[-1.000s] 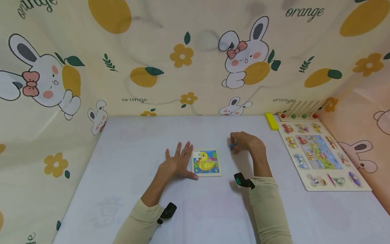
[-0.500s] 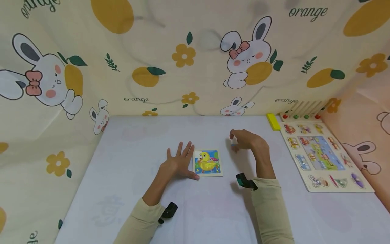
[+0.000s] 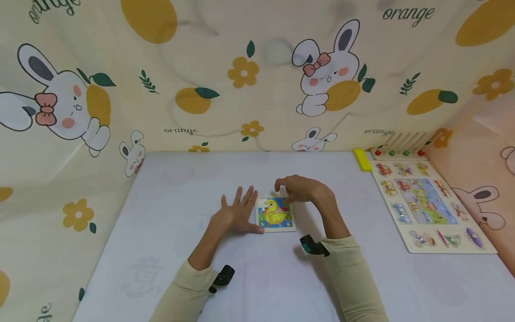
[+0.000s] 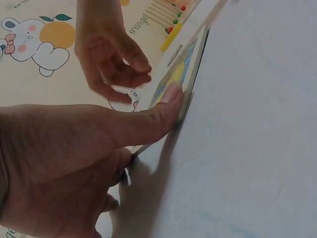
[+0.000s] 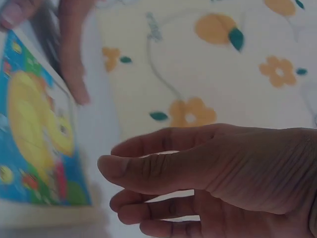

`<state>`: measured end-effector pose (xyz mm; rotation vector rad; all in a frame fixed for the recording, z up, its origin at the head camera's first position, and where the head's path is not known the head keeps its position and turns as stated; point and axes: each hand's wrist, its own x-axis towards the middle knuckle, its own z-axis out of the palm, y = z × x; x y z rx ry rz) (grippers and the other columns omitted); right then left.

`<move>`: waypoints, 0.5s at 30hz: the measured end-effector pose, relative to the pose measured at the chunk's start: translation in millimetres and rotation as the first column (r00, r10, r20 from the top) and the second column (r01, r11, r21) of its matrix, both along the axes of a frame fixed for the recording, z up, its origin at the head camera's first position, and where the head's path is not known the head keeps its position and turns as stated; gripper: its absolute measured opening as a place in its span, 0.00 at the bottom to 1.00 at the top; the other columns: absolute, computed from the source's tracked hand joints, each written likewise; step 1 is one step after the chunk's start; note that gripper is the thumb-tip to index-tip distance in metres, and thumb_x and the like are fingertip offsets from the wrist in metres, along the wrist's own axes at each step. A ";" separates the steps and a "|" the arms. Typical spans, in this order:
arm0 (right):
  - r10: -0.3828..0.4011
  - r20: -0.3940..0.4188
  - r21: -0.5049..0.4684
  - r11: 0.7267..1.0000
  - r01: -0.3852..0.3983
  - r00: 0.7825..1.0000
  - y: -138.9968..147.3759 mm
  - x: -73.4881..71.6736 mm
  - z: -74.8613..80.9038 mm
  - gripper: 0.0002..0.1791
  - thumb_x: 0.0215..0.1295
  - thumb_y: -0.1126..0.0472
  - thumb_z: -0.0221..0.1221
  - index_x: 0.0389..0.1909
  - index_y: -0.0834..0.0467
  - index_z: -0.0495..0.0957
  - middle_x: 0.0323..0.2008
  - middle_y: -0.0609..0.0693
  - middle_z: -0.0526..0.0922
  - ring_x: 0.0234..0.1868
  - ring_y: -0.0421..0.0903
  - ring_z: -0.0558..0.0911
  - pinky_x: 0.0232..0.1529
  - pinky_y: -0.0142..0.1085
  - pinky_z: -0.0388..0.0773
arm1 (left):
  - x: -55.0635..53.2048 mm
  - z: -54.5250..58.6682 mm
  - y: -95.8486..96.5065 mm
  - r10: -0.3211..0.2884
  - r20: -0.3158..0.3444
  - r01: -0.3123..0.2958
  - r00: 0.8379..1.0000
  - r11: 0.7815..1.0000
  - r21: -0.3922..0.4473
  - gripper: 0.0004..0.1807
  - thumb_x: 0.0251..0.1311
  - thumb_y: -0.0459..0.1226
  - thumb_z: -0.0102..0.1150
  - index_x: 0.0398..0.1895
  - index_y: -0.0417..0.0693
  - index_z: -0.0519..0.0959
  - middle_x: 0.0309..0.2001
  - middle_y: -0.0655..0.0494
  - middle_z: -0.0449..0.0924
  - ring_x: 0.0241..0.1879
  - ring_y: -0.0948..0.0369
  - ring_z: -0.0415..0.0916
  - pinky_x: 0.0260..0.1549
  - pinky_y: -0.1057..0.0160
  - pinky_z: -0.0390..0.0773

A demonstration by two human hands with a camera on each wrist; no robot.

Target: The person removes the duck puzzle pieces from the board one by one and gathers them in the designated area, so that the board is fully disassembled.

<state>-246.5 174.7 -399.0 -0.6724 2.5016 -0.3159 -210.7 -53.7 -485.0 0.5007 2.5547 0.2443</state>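
Note:
A small square duck puzzle (image 3: pixel 275 219) lies on the white table, a yellow duck on blue in a pale wooden frame. Its upper left corner shows bare and pale. My left hand (image 3: pixel 233 218) rests at its left side, fingers spread and straight, thumb on the near left corner of the frame. Over the far right edge hovers my right hand (image 3: pixel 301 188). Its fingers are loosely bent, and in the right wrist view nothing shows between thumb (image 5: pixel 116 167) and fingers. A thin greyish piece (image 4: pixel 174 54) lies beyond the puzzle in the left wrist view.
At the right of the table lies a large wooden puzzle board (image 3: pixel 432 205) with vehicle and toy pictures. Behind it stands a rack with thin rods and coloured beads (image 3: pixel 406 153). A yellow block (image 3: pixel 362 160) sits beside them. A printed cloth wall (image 3: pixel 221 53) closes the back.
My right hand has let go of a small blue piece right of the duck puzzle and moved left to the puzzle's far right edge. My left hand has stayed in place.

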 end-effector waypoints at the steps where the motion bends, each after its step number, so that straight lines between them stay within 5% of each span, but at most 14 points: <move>1: 0.014 0.005 0.006 1.000 -0.014 1.000 -4.1 0.1 -2.6 0.22 0.68 0.62 0.69 0.61 0.52 0.78 0.44 0.54 0.81 0.44 0.49 0.77 0.46 0.41 0.78 | -0.9 -1.6 0.4 0.000 0.003 0.000 1.000 1.000 -0.005 0.69 0.57 0.69 0.65 0.87 0.54 0.32 0.87 0.55 0.21 0.86 0.45 0.19 0.76 0.22 0.35; 8: 0.068 0.001 0.065 0.996 -0.068 0.998 -22.4 1.1 -17.9 0.26 0.67 0.66 0.68 0.62 0.43 0.79 0.56 0.51 0.82 0.55 0.50 0.77 0.62 0.51 0.80 | -4.9 -6.8 -0.6 -0.005 0.005 0.005 1.000 1.000 -0.017 0.68 0.58 0.69 0.65 0.86 0.58 0.30 0.86 0.58 0.19 0.86 0.47 0.18 0.76 0.22 0.35; 15: 0.109 -0.047 0.092 0.990 -0.104 0.993 -25.0 0.7 -22.0 0.23 0.65 0.66 0.70 0.56 0.43 0.79 0.53 0.51 0.82 0.53 0.49 0.78 0.63 0.50 0.80 | -4.6 -3.0 -0.1 -0.005 0.019 0.005 1.000 1.000 -0.007 0.67 0.59 0.69 0.64 0.86 0.59 0.29 0.86 0.59 0.18 0.85 0.47 0.16 0.76 0.22 0.34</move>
